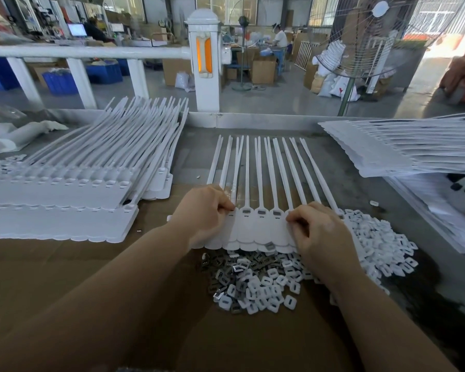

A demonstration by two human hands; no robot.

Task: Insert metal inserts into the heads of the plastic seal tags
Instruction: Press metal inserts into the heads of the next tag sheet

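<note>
Seal tags (261,232), a joined white strip of them, lie flat on the brown cardboard sheet (91,277) in the middle of the bench, their long tails fanned away from the person and their heads in a row between the two hands. Several head slots already show a grey fill. The left hand (207,210) has its fingers curled and pinches the strip at a head near its left end. The right hand (317,232) is curled too, fingertips pressed together on a head towards the right end; whether a small piece sits between those fingertips I cannot tell.

Just below the strip, touching its scalloped lower edge, lies a heap of metal inserts (231,272), grey and shiny, running into a larger heap of small white plastic caps (376,245) on the right (the two are mixed where they meet). One grey insert lies on the strip's lower edge.

A stack of more tag strips (73,189) rests to the left, and another stack (392,146) to the right near the bench's metal rim (253,120). Beyond it stand a white railing (86,52) and a pedestal fan (360,41).

No writing, brand or label is legible on the tags or anywhere near them.
</note>
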